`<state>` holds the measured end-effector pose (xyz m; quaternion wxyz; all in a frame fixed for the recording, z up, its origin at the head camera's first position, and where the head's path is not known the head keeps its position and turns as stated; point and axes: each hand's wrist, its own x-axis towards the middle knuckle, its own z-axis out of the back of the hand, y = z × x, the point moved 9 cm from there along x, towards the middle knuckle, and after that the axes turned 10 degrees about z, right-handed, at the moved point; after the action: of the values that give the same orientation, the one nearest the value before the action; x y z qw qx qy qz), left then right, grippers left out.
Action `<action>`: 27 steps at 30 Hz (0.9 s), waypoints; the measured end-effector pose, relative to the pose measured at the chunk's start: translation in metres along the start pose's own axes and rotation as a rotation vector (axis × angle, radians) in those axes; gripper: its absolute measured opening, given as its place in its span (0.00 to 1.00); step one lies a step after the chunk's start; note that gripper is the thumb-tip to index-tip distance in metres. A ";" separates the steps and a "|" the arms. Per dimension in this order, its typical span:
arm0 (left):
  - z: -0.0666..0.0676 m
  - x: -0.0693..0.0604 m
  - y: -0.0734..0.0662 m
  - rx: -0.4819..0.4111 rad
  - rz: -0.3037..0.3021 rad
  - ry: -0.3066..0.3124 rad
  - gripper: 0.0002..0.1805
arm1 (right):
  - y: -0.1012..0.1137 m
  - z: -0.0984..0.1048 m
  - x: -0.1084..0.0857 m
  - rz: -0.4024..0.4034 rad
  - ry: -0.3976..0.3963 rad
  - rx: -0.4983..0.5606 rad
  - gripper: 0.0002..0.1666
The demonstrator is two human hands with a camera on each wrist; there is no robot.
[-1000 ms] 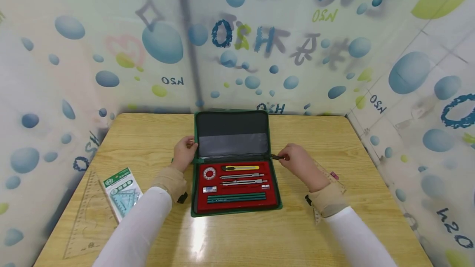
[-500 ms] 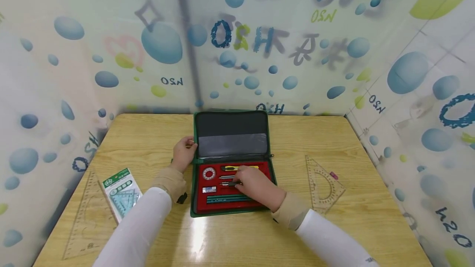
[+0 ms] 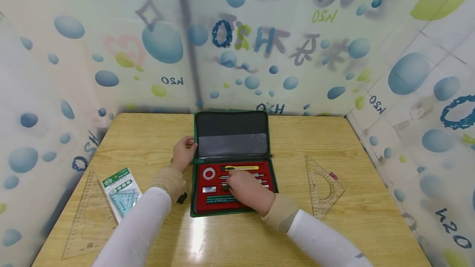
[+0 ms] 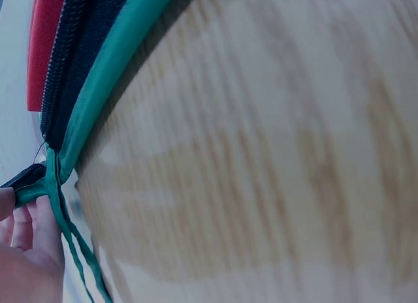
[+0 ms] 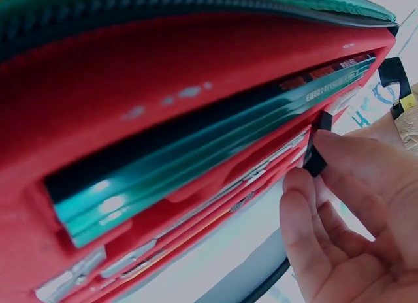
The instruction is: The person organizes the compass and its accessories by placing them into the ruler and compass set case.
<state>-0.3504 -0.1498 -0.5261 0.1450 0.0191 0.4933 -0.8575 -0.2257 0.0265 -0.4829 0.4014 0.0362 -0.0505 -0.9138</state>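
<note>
While the left hand (image 3: 182,153) pinched the green edge of the opened case (image 3: 233,123) near its hinge, the right hand (image 3: 250,190) reached over the lower half. Its thumb and fingertips were clamped on a small black piece (image 5: 315,160); whether that piece touched the red tray (image 3: 201,197) below it could not be told. The case lay flat on the middle of the bench (image 3: 375,226), lid toward the wall (image 3: 315,85).

Green pencils (image 5: 196,153) sat side by side in the tray slot nearest the person, partly under the right hand in the head view. A yellow cutter (image 3: 248,168) lay along the far side, with metal instruments (image 3: 260,175) between. An eraser (image 3: 209,189) and a white ring (image 3: 209,168) filled the left end.

Well left of the case were a packet of set squares (image 3: 119,186) and a large clear triangle (image 3: 86,234); a smaller triangle (image 3: 322,207) lay to the right.
</note>
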 end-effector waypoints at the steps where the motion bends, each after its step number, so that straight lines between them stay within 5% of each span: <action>1: 0.000 0.000 0.000 0.001 -0.003 0.002 0.18 | 0.001 0.000 0.000 0.003 -0.003 -0.008 0.04; 27: -0.001 0.002 0.002 -0.012 -0.002 0.003 0.18 | 0.011 -0.009 -0.002 0.062 -0.033 -0.004 0.06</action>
<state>-0.3519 -0.1507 -0.5284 0.1434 0.0193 0.4987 -0.8546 -0.2154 0.0196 -0.4903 0.4289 0.0186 -0.0564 -0.9014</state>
